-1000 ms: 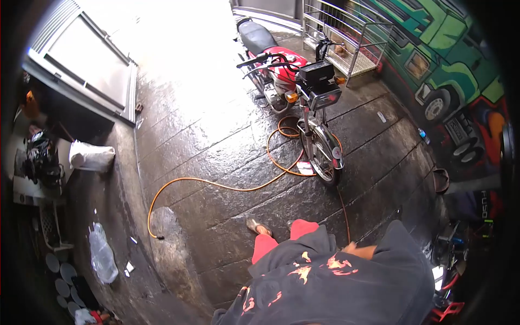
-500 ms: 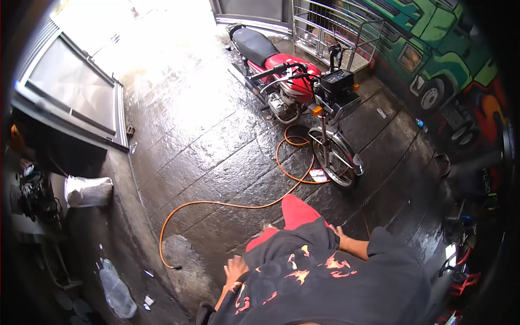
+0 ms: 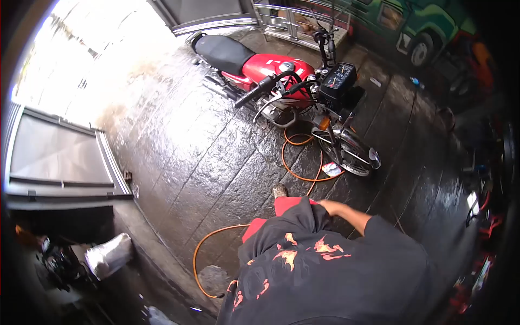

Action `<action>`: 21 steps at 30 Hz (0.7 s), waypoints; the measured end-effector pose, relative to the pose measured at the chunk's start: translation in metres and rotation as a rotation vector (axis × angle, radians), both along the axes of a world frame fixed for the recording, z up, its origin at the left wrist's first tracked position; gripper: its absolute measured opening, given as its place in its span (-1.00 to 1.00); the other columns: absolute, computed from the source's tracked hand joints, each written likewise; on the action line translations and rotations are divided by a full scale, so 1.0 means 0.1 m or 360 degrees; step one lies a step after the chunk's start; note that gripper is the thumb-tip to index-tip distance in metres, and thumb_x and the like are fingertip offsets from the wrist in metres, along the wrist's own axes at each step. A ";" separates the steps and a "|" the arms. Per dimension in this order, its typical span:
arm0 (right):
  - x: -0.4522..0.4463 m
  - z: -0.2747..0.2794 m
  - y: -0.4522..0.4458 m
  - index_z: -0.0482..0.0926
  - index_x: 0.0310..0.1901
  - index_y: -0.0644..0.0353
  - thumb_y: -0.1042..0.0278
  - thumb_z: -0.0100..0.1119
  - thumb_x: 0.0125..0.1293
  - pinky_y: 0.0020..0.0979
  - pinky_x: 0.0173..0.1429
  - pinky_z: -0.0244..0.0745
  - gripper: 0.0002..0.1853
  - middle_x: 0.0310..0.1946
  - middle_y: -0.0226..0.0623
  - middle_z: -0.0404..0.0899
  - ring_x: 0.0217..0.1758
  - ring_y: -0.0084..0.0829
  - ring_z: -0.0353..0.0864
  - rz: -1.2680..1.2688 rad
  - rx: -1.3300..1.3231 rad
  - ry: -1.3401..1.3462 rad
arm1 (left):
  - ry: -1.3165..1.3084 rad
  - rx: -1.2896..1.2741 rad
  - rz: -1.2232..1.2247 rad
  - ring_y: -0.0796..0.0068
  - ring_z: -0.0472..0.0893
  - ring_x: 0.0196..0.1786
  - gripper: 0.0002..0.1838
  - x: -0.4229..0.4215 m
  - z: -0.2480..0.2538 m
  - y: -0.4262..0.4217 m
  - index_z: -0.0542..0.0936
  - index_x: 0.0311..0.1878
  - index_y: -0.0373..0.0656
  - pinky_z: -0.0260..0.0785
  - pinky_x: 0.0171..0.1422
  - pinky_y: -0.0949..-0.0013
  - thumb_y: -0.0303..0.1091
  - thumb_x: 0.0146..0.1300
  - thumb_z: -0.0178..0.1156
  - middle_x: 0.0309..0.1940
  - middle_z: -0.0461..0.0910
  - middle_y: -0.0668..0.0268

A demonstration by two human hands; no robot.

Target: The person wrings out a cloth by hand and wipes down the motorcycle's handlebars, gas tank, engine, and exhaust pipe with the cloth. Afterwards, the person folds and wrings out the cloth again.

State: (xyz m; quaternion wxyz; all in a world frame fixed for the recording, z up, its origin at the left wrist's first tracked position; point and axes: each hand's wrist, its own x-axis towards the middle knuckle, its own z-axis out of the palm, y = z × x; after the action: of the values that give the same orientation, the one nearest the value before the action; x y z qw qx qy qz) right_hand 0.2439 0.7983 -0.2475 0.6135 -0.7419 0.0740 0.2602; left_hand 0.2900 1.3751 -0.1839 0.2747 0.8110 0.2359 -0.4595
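My right hand [image 3: 328, 207] is by the front of my dark shirt [image 3: 325, 265], close to the red trouser leg [image 3: 286, 204]. Its fingers are mostly hidden, so whether it grips anything does not show. My left hand is out of view. Ahead, a red motorcycle [image 3: 271, 66] with a black seat [image 3: 225, 52] stands with its front wheel [image 3: 349, 154] turned toward my right. An orange hose [image 3: 203, 246] loops over the floor beside that wheel and runs behind my legs to the left. A small printed packet [image 3: 331, 169] lies near the tyre.
The stone floor [image 3: 216, 141] is wet and shiny. At left are a metal gate panel [image 3: 62, 151] and a whitish bundle [image 3: 108, 254]. A metal-railed cage [image 3: 303, 24] stands behind the motorcycle, beside a wall painted with a green truck [image 3: 433, 24].
The view has shifted and come closer to the motorcycle. My left hand has gone out of sight, and my right hand has moved in toward my body. A shoe now shows ahead of my leg.
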 end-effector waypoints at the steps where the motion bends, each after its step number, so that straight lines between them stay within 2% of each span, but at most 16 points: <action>1: 0.39 0.08 -0.16 0.68 -0.02 0.29 0.35 0.29 0.19 -0.18 0.09 0.59 -0.67 -0.11 0.02 0.76 -0.05 -0.21 0.76 -0.0005 -0.0324 -0.0289 | -0.0083 -0.0064 -0.0006 0.25 0.56 0.20 -0.46 0.38 -0.05 -0.12 0.38 0.43 -0.19 0.45 0.25 0.20 -0.17 0.48 0.13 0.22 0.54 0.09; 2: 0.93 0.55 -0.31 0.67 0.00 0.28 0.30 0.24 0.19 -0.14 0.07 0.58 -0.63 -0.09 0.11 0.73 0.02 -0.07 0.75 -0.0202 -0.0369 0.0453 | -0.0194 -0.0161 0.0022 0.25 0.55 0.21 -0.46 0.78 -0.11 -0.27 0.38 0.44 -0.20 0.44 0.27 0.20 -0.20 0.48 0.14 0.23 0.54 0.08; 3: 1.23 0.46 -0.45 0.63 -0.05 0.31 0.29 0.22 0.31 -0.25 -0.17 0.60 -0.72 -0.34 -0.14 0.74 -0.34 -0.38 0.74 -0.0547 -0.0350 0.0078 | -0.0335 -0.0284 0.0044 0.26 0.55 0.23 -0.46 1.27 -0.10 -0.49 0.37 0.44 -0.20 0.44 0.28 0.21 -0.23 0.47 0.16 0.24 0.54 0.08; 4: 1.61 0.89 -0.54 0.62 0.07 0.29 0.16 0.16 0.33 -0.13 0.07 0.58 -0.59 -0.10 0.11 0.73 0.01 -0.05 0.75 -0.0673 -0.0610 0.0109 | -0.0490 -0.0414 0.0046 0.26 0.54 0.25 -0.46 1.75 -0.06 -0.73 0.37 0.44 -0.21 0.43 0.29 0.21 -0.26 0.47 0.18 0.25 0.53 0.07; 6: 2.14 1.43 -0.53 0.59 0.03 0.32 0.09 0.02 0.56 -0.32 -0.24 0.58 -0.60 -0.37 -0.20 0.72 -0.36 -0.47 0.71 -0.0960 -0.0689 -0.0135 | -0.0783 -0.0646 -0.0123 0.26 0.54 0.28 -0.46 2.65 0.22 -1.28 0.37 0.44 -0.22 0.42 0.32 0.22 -0.32 0.46 0.21 0.28 0.53 0.06; 8: 2.38 1.76 -0.31 0.56 0.07 0.34 0.00 -0.10 0.63 -0.30 -0.23 0.58 -0.52 -0.36 -0.21 0.70 -0.33 -0.41 0.72 -0.1080 -0.0340 -0.0284 | -0.0975 -0.0826 -0.0508 0.22 0.54 0.31 -0.42 3.34 0.74 -1.97 0.32 0.47 -0.22 0.44 0.30 0.20 -0.28 0.48 0.21 0.33 0.49 0.04; 10: 2.47 1.97 0.04 0.54 0.13 0.36 0.02 -0.12 0.64 -0.26 -0.08 0.58 -0.51 -0.20 -0.12 0.68 -0.15 -0.27 0.73 -0.0997 0.0207 -0.0237 | -0.0437 -0.1250 -0.0214 0.23 0.55 0.31 -0.44 3.55 1.44 -2.82 0.34 0.46 -0.20 0.49 0.26 0.19 -0.25 0.49 0.22 0.34 0.48 0.01; 12: 2.47 2.15 0.40 0.58 0.17 0.35 0.03 -0.11 0.60 -0.16 0.31 0.44 -0.50 0.11 0.12 0.58 0.21 -0.05 0.61 -0.0814 -0.0219 -0.0448 | 0.0117 -0.1907 -0.0057 0.25 0.60 0.25 -0.55 3.58 1.41 -3.28 0.42 0.38 -0.17 0.55 0.19 0.13 -0.25 0.52 0.17 0.25 0.55 0.07; 13: 2.42 2.29 0.57 0.60 0.16 0.34 0.07 -0.09 0.57 -0.18 0.45 0.29 -0.52 0.26 0.14 0.46 0.35 -0.02 0.47 -0.0755 -0.0555 -0.0641 | 0.0144 -0.1950 -0.0023 0.29 0.63 0.20 -0.59 3.56 1.30 -3.45 0.45 0.34 -0.18 0.57 0.17 0.15 -0.28 0.51 0.18 0.20 0.59 0.11; 14: 2.36 2.43 0.70 0.61 0.14 0.35 0.11 -0.05 0.53 -0.16 0.48 0.25 -0.53 0.32 0.12 0.41 0.37 0.05 0.44 -0.0884 -0.0679 -0.0642 | 0.0171 -0.1988 0.0017 0.32 0.65 0.16 -0.62 3.56 1.20 -3.58 0.48 0.30 -0.20 0.59 0.14 0.17 -0.31 0.50 0.18 0.15 0.63 0.15; 16: 2.20 2.52 0.82 0.64 0.09 0.35 0.11 -0.04 0.50 -0.14 0.48 0.26 -0.54 0.36 0.11 0.37 0.37 0.04 0.44 -0.1116 -0.0874 -0.0631 | 0.0056 -0.2100 -0.0389 0.41 0.70 0.02 -0.70 3.59 1.25 -3.74 0.55 0.20 -0.27 0.59 0.10 0.29 -0.40 0.48 0.20 0.05 0.69 0.22; 17: 2.12 2.60 0.86 0.66 0.09 0.32 0.15 -0.01 0.48 -0.15 0.47 0.27 -0.57 0.35 0.08 0.37 0.35 0.02 0.45 -0.1197 -0.0855 -0.0571 | -0.0107 -0.2135 -0.0536 0.49 0.70 -0.08 -0.75 3.56 1.37 -3.78 0.60 0.11 -0.33 0.57 0.05 0.38 -0.48 0.42 0.25 -0.06 0.73 0.25; 18: 2.08 2.64 0.92 0.66 0.03 0.33 0.26 0.11 0.42 -0.18 0.35 0.41 -0.67 0.19 0.04 0.49 0.22 -0.02 0.55 -0.1315 -0.0866 -0.0727 | -0.0113 -0.1998 -0.0799 0.55 0.68 -0.11 -0.74 3.60 1.42 -3.74 0.61 0.09 -0.33 0.55 0.03 0.43 -0.50 0.38 0.30 -0.10 0.73 0.27; 20: 2.03 2.63 1.04 0.65 -0.10 0.37 0.38 0.24 0.32 -0.23 0.17 0.51 -0.77 -0.01 0.00 0.58 0.06 -0.05 0.63 -0.1480 -0.0841 -0.0692 | -0.0067 -0.1975 -0.1009 0.55 0.66 -0.02 -0.63 3.64 1.59 -3.70 0.55 0.21 -0.34 0.52 0.10 0.43 -0.49 0.37 0.33 -0.07 0.71 0.29; 21: 2.00 2.65 1.10 0.59 -0.15 0.35 0.41 0.33 0.30 -0.31 0.04 0.54 -0.80 -0.17 -0.16 0.61 -0.07 -0.25 0.66 -0.1525 -0.0723 -0.0465 | -0.0073 -0.1832 -0.1246 0.54 0.65 0.01 -0.56 3.75 1.50 -3.64 0.52 0.26 -0.30 0.52 0.12 0.41 -0.49 0.34 0.36 -0.02 0.70 0.29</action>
State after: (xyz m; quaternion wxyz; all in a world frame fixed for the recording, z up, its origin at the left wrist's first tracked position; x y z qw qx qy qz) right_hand 0.4439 0.9086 0.0177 0.4917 -0.7673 0.3719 -0.1764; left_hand 0.6648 1.0115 -0.0338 0.4802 0.5712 -0.3609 -0.5594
